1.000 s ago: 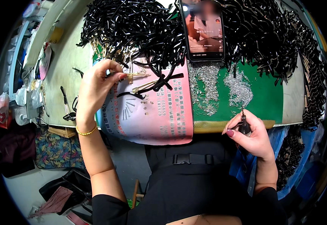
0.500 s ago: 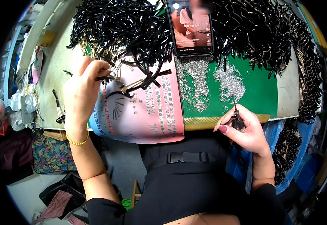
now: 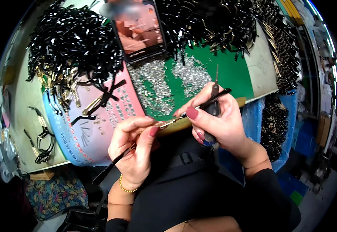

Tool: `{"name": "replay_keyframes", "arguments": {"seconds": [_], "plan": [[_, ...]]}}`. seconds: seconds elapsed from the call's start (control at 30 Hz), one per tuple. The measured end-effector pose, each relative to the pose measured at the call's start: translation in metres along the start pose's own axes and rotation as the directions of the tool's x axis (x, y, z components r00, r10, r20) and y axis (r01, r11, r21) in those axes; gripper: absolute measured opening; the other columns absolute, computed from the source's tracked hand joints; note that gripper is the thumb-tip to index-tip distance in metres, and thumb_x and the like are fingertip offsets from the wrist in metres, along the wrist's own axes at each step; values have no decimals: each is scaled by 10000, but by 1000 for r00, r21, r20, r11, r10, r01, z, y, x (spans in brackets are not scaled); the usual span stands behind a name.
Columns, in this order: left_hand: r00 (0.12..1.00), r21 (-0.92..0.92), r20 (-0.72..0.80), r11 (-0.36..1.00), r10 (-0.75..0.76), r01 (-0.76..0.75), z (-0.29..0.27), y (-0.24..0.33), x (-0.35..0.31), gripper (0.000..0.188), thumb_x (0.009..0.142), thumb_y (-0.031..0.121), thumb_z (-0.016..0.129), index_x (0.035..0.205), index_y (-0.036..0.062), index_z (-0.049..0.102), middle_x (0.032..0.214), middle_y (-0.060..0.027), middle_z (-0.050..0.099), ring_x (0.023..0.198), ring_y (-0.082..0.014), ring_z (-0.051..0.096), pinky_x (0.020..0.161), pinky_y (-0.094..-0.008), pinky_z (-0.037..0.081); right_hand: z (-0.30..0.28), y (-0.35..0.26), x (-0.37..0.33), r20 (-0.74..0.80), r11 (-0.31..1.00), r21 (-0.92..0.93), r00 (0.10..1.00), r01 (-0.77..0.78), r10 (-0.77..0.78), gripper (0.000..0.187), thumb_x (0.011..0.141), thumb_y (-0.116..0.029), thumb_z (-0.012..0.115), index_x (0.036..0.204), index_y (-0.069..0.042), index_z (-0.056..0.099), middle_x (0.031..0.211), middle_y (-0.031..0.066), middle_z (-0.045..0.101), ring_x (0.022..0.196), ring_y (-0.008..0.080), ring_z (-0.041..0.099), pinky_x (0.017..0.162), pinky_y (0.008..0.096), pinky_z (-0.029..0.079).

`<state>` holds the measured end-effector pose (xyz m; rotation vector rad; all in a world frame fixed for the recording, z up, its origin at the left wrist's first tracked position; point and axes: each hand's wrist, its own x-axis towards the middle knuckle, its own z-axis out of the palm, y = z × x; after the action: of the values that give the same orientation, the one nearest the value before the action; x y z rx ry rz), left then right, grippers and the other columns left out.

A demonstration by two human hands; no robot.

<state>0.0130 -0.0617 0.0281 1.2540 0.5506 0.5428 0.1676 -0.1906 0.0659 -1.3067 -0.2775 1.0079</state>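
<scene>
In front of my body, both hands hold eyeglass temples, and thin gold-coloured metal ends meet between the fingertips. My left hand pinches one temple, its black tip sticking out toward the lower left. A second black-tipped temple is pinched between thumb and fingers of my right hand. That same hand keeps a dark screwdriver tucked in its palm, the thin bit pointing up and away. Whether the two metal ends touch is hidden by fingers. Loose temples lie crossed on the pink-and-blue printed sheet.
Big heaps of black temples cover the far table. A phone playing a video stands among them. Small silver screws are spread on the green mat. Eyeglass frame parts lie at left; a blue-lined bin sits right.
My left hand has come from the temple pile to the middle, bringing a temple. My right hand now grips a temple as well as the screwdriver. The view has shifted and tilted.
</scene>
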Motion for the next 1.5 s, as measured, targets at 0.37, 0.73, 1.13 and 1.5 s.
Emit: {"name": "replay_keyframes", "arguments": {"seconds": [0.37, 0.73, 1.13, 1.5], "plan": [[996, -3, -19, 996, 84, -84, 9, -12, -7, 163, 967, -29, 636, 1121, -36, 583, 1000, -134, 727, 815, -103, 682, 669, -200, 530, 0, 5, -7, -43, 999, 52, 999, -5, 7, 194, 906, -80, 758, 958, -51, 573, 718, 2, 611, 543, 38, 561, 479, 196, 442], [935, 506, 331, 860, -131, -59, 4, -1, -10, 100, 1038, 74, 537, 1092, 5, 585, 817, -85, 706, 694, -196, 710, 630, -305, 544, -46, -23, -23, 201, 318, -932, 978, 176, 48, 392, 923, -137, 663, 1260, -71, 473, 1066, 143, 601, 915, 324, 669, 731, 369, 531], [954, 289, 241, 952, -177, 104, 39, -8, 21, 220, 1098, 213, 435, 1059, 24, 541, 1321, -193, 646, 518, -2, 422, 466, -168, 348, -60, -15, -13, 319, -79, -946, 944, 313, -86, 414, 897, -100, 663, 1286, -239, 632, 909, 79, 514, 657, 251, 611, 564, 367, 518], [951, 189, 220, 966, -216, 175, 20, -5, 3, 154, 1080, 120, 468, 1114, -16, 532, 1114, -175, 723, 630, -55, 549, 580, -200, 469, -58, -21, -5, 369, -119, -923, 929, 365, -15, 451, 849, -41, 632, 1281, -169, 610, 859, 143, 521, 621, 260, 647, 494, 338, 491]]}}
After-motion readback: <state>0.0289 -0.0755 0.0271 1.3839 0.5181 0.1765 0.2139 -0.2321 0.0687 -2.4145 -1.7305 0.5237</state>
